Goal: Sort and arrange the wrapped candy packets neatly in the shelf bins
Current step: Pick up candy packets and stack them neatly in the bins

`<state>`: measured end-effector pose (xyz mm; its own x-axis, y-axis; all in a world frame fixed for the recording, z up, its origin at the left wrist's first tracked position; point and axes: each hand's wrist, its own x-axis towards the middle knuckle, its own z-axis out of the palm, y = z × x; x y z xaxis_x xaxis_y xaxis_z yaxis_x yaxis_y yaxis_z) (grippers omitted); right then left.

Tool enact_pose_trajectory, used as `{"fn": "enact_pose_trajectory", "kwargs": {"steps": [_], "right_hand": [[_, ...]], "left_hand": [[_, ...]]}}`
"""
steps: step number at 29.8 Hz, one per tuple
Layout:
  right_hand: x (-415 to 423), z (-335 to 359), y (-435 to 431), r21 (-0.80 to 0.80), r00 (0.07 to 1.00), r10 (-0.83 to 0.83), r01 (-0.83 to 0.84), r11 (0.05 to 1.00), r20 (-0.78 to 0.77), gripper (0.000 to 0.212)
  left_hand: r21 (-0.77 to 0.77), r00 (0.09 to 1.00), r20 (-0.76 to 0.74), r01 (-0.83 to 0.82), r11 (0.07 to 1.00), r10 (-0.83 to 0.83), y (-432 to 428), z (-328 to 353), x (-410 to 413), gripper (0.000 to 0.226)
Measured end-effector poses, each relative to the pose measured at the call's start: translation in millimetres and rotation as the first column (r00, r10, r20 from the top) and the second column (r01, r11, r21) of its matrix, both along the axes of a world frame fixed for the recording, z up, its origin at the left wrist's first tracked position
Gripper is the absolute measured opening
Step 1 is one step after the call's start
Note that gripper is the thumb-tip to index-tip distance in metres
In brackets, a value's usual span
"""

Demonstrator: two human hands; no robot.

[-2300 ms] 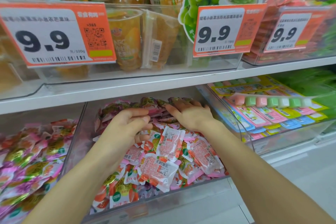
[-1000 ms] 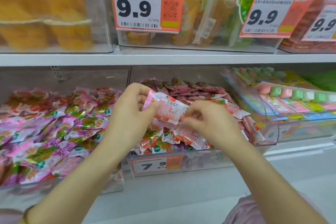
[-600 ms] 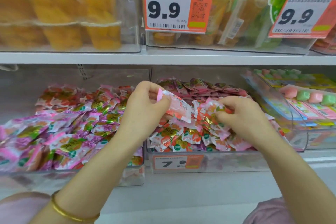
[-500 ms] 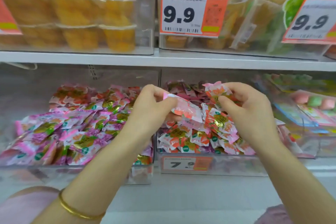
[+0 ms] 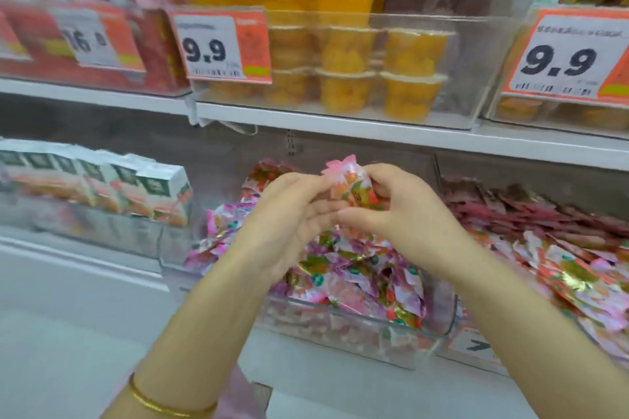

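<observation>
A small bunch of pink and orange wrapped candy packets point(image 5: 352, 185) is held up between both hands. My right hand point(image 5: 405, 214) curls its fingers round the bunch from the right. My left hand point(image 5: 289, 218) pinches its left edge, blurred by motion. Both hands hover over a clear bin point(image 5: 357, 326) heaped with pink and purple packets point(image 5: 354, 269). To the right, a second bin holds red and orange packets point(image 5: 571, 269).
White and green boxes point(image 5: 102, 180) fill a bin at the left. On the shelf above point(image 5: 340, 119) stand clear bins of orange jelly cups point(image 5: 354, 54) with orange price tags point(image 5: 221, 44). A gold bangle point(image 5: 160, 405) is on my left wrist.
My right hand picked packets out of the red-and-orange bin. Both hands then came together and shifted left, over the pink-and-purple bin. The view swung left too.
</observation>
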<state>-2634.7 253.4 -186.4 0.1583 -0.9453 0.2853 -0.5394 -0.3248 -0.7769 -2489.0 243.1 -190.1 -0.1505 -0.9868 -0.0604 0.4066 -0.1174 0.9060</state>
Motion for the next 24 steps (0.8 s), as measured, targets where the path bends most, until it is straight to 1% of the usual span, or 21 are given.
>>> {"fn": "enact_pose_trajectory", "kwargs": {"steps": [1, 2, 3, 4, 5, 6, 8, 9, 10, 12, 14, 17, 19, 21, 24], "right_hand": [[7, -3, -8, 0.058, 0.998, 0.002, -0.006, 0.998, 0.065, 0.028], [14, -6, -17, 0.134, 0.988, -0.01, -0.011, 0.991, 0.156, 0.021], [20, -11, -26, 0.221, 0.966, -0.046, -0.011, 0.975, 0.253, 0.015], [27, -15, -35, 0.302, 0.936, -0.109, 0.004, 0.953, 0.334, 0.012], [31, -21, -47, 0.358, 0.908, -0.179, 0.035, 0.933, 0.378, 0.01], [35, -27, -59, 0.392, 0.887, -0.243, 0.078, 0.917, 0.393, 0.01], [48, -34, -81, 0.426, 0.864, -0.326, 0.147, 0.892, 0.384, 0.017], [55, -38, -94, 0.44, 0.853, -0.367, 0.186, 0.878, 0.371, 0.023], [62, -41, -108, 0.45, 0.836, -0.407, 0.223, 0.865, 0.369, 0.024], [82, -42, -135, 0.447, 0.814, -0.451, 0.271, 0.853, 0.367, 0.024], [103, -37, -159, 0.417, 0.833, -0.439, 0.287, 0.863, 0.336, 0.028], [126, -42, -188, 0.44, 0.875, -0.418, 0.285, 0.852, 0.242, 0.032], [127, -51, -197, 0.424, 0.911, -0.404, 0.335, 0.841, 0.081, 0.027], [118, -57, -197, 0.345, 0.919, -0.383, 0.392, 0.853, -0.097, 0.019], [101, -59, -187, 0.185, 0.899, -0.363, 0.411, 0.893, -0.245, 0.026]], "left_hand": [[-0.004, 0.998, 0.053, -0.033, 0.999, 0.033, -4, -1, 8, 0.039], [-0.024, 0.983, 0.17, -0.069, 0.997, 0.072, -8, -3, 16, 0.031], [-0.071, 0.934, 0.335, -0.105, 0.992, 0.122, -13, -6, 24, 0.022], [-0.137, 0.85, 0.491, -0.14, 0.981, 0.19, -17, -10, 31, 0.015], [-0.207, 0.751, 0.606, -0.168, 0.964, 0.261, -22, -15, 39, 0.013], [-0.269, 0.654, 0.684, -0.184, 0.945, 0.322, -26, -20, 46, 0.013], [-0.362, 0.485, 0.767, -0.215, 0.907, 0.421, -34, -31, 59, 0.018], [-0.395, 0.431, 0.777, -0.233, 0.888, 0.459, -36, -35, 65, 0.02], [-0.41, 0.408, 0.777, -0.248, 0.878, 0.479, -38, -38, 69, 0.021], [-0.406, 0.419, 0.766, -0.272, 0.872, 0.487, -40, -38, 74, 0.022], [-0.39, 0.437, 0.76, -0.286, 0.876, 0.481, -43, -37, 75, 0.022], [-0.358, 0.449, 0.77, -0.283, 0.89, 0.453, -47, -39, 79, 0.021], [-0.331, 0.445, 0.79, -0.27, 0.904, 0.422, -48, -40, 82, 0.02], [-0.307, 0.443, 0.806, -0.253, 0.918, 0.392, -48, -41, 84, 0.019], [-0.283, 0.469, 0.802, -0.248, 0.927, 0.37, -47, -40, 84, 0.019]]}}
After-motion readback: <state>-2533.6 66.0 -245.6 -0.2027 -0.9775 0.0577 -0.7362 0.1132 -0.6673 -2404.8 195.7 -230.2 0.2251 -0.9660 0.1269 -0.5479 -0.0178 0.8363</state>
